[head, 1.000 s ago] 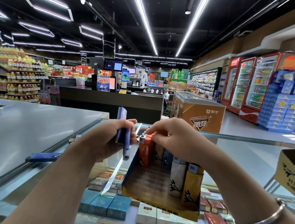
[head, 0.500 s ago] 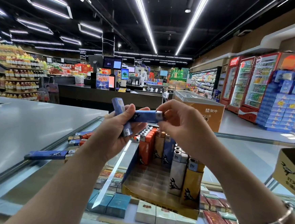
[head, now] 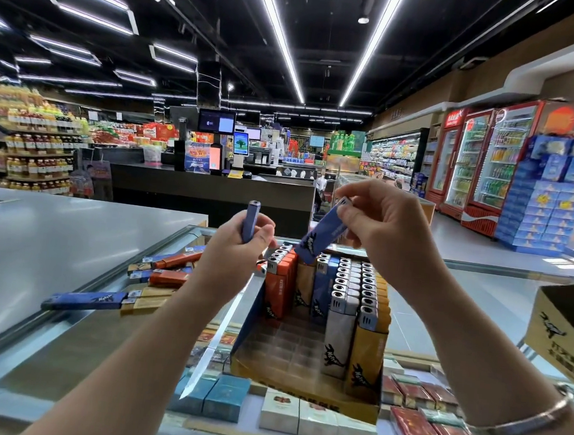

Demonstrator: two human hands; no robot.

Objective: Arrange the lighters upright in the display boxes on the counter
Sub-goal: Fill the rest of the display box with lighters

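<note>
Lighters: we see our right hand [head: 379, 221] pinching 1 blue lighter [head: 322, 235] above the display box [head: 303, 385]; left hand [head: 238, 248] fingers grip another lighter [head: 250, 219].

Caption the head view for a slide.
Right hand lowers a blue lighter toward the display box; left hand holds another.

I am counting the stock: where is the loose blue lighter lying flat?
In the head view, the loose blue lighter lies on the counter's left side, beside the pile of loose lighters.
</note>
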